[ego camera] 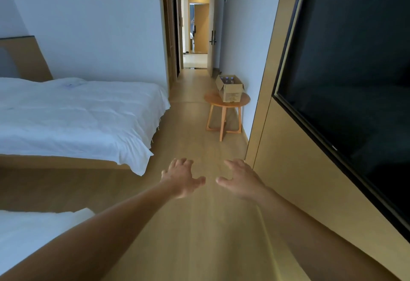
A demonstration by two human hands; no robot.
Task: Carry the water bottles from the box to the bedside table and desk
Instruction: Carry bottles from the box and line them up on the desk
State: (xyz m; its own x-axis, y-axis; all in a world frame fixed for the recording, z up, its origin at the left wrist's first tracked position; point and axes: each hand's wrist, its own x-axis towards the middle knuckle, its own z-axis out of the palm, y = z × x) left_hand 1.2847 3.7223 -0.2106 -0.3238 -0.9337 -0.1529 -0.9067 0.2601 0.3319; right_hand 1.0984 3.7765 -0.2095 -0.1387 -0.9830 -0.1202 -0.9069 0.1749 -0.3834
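Water bottles (228, 79) stood in an open cardboard box (232, 92) on a round wooden table (211, 99); the box's print was illegible. Left hand (180, 177) and right hand (240, 178) were spread-fingered, empty, well apart from the box.

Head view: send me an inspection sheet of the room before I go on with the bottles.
Surface: round wooden table by the right wall, bearing the box; wooden floor.
Job's things: open cardboard box with water bottles showing at the top; bedside table and desk not in view.
Clutter: small flat item on the bed, too small to identify.
Grippers: left hand and right hand stretched forward, fingers spread, holding nothing.
Cables: nothing seen.
Surroundings: white bed at left, dark screen at right, open doorway ahead.
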